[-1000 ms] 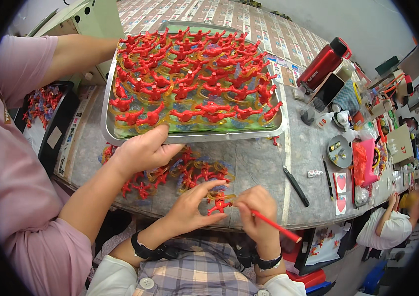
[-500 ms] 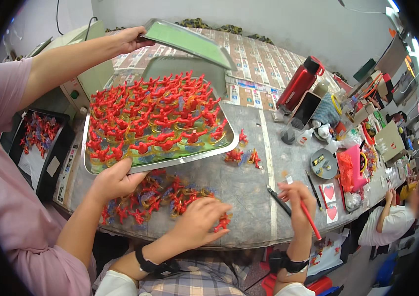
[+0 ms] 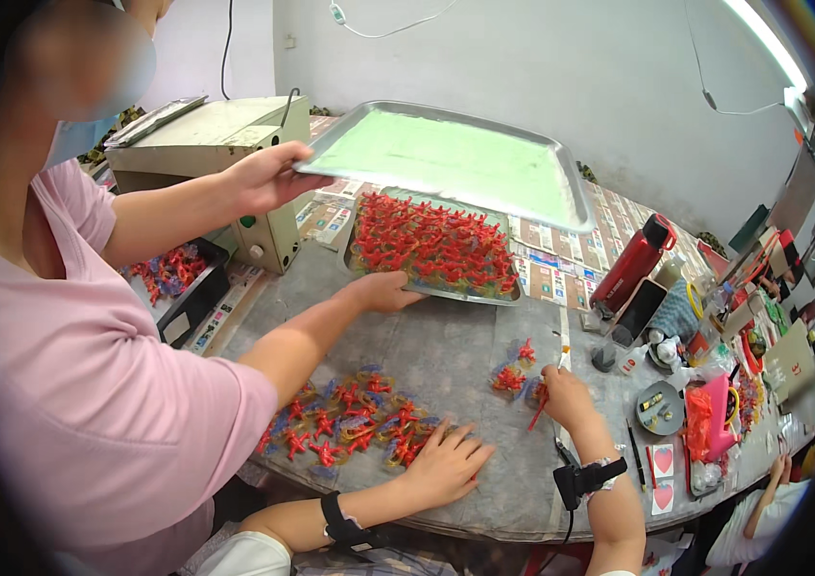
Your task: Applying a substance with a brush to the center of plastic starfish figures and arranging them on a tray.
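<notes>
Right hand (image 3: 561, 396) closed around a red pencil (image 3: 538, 413), near the bench's front edge. The pencil's long axis slants, its lower end pointing down-left toward the wearer; only a short length shows under the fist. Wrist bent, forearm rising from the lower edge.

Left hand (image 3: 446, 461) open, palm down, fingers spread flat on the bench (image 3: 465, 355), touching the right end of the loose red figures (image 3: 350, 427).

A co-worker's hand (image 3: 268, 178) lifts an empty tray (image 3: 446, 158) above the full tray (image 3: 431, 252).
</notes>
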